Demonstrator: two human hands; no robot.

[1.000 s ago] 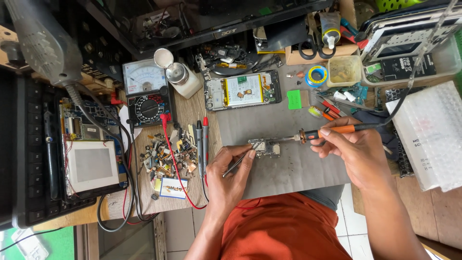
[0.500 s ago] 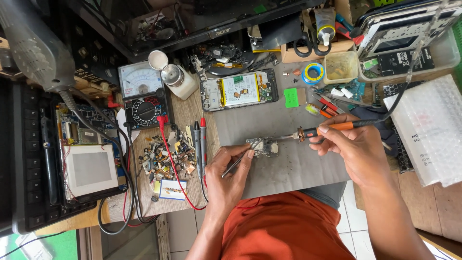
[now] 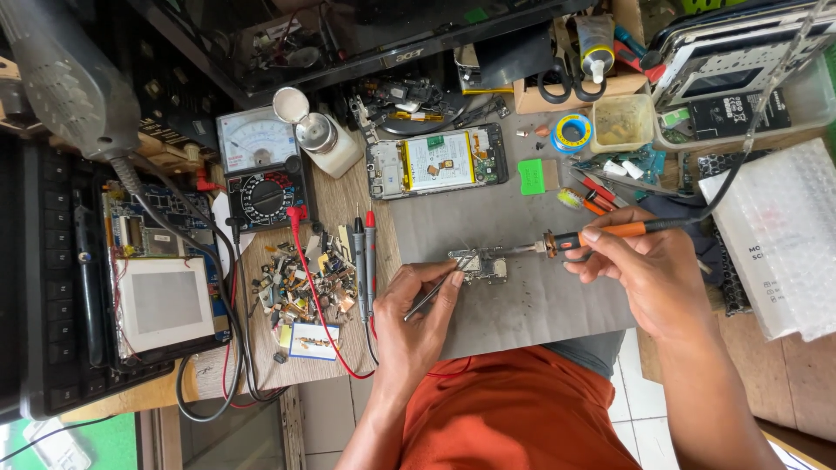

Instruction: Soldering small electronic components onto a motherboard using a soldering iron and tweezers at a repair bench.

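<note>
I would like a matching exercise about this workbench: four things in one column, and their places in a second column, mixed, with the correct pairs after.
Things:
1. soldering iron
2. tweezers
3. small circuit board
4. analog multimeter

Places:
A. on the grey mat, between the two hands
B. in the left hand
C. at the far left of the wooden bench, beside a white bottle
D. in the right hand

Pairs: 1-D, 2-B, 3-A, 4-C
</note>
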